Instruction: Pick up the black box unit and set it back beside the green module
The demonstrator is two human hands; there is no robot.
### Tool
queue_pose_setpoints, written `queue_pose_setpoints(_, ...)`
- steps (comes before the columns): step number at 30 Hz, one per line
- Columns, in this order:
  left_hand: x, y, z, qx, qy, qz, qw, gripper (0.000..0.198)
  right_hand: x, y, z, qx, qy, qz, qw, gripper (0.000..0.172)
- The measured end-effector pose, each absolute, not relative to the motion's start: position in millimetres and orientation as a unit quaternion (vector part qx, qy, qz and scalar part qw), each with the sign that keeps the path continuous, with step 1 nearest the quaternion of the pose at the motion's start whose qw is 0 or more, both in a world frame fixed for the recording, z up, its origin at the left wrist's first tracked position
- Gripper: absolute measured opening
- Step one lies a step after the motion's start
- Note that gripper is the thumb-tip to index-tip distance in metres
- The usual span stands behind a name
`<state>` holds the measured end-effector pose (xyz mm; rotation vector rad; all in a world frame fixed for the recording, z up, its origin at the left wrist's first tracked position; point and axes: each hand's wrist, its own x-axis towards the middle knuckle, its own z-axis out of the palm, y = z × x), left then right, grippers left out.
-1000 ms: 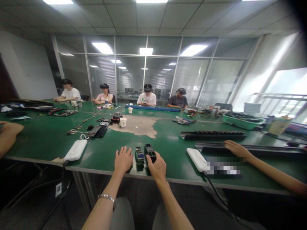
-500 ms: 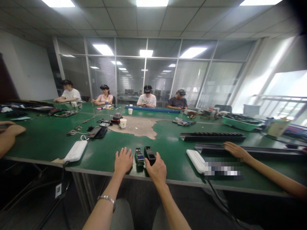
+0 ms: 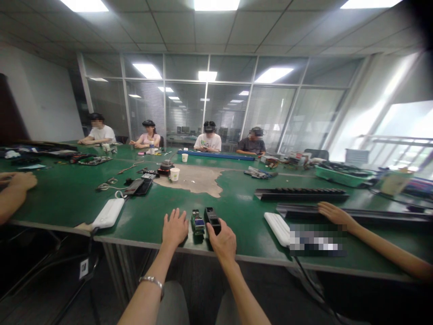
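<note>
My left hand [image 3: 175, 228] lies flat on the green table with its fingers stretched out, holding nothing. Just right of it is a small green circuit board [image 3: 198, 222] with a bluish display on it. My right hand [image 3: 223, 239] is closed around the near end of a black plastic housing [image 3: 211, 215], thumb on the left side and fingers on the right. The housing sits beside the board, slightly apart from it; my right hand hides its near end.
A white power bank [image 3: 108, 213] lies to the left, another white power bank [image 3: 276, 229] to the right. Black metal channels [image 3: 301, 195] lie farther right, near another person's hand [image 3: 333, 213]. A paper cup [image 3: 174, 174] stands ahead. Several people sit across the table [image 3: 237, 207].
My right hand's fingers have closed in a little more around the black plastic housing. My left hand stays flat in its place. The view has shifted very slightly.
</note>
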<state>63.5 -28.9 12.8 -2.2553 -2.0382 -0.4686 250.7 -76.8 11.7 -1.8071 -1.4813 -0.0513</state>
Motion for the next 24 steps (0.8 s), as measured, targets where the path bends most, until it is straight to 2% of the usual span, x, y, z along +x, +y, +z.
queue_pose_setpoints(5, 63, -28, 12, -0.735, -0.658, -0.158, 0.033, 0.05, 249, -73, 28, -0.705, -0.563, 0.03, 0.43, 0.047)
queue_pose_setpoints(10, 63, -28, 11, -0.734, -0.659, -0.162, 0.026, 0.051, 230, -72, 54, -0.654, -0.59, 0.021, 0.474, 0.043)
queue_pose_setpoints(24, 61, -26, 9, -0.736, -0.657, -0.162, 0.026, 0.051, 194, -81, 72, -0.686, -0.615, -0.034, 0.387, 0.036)
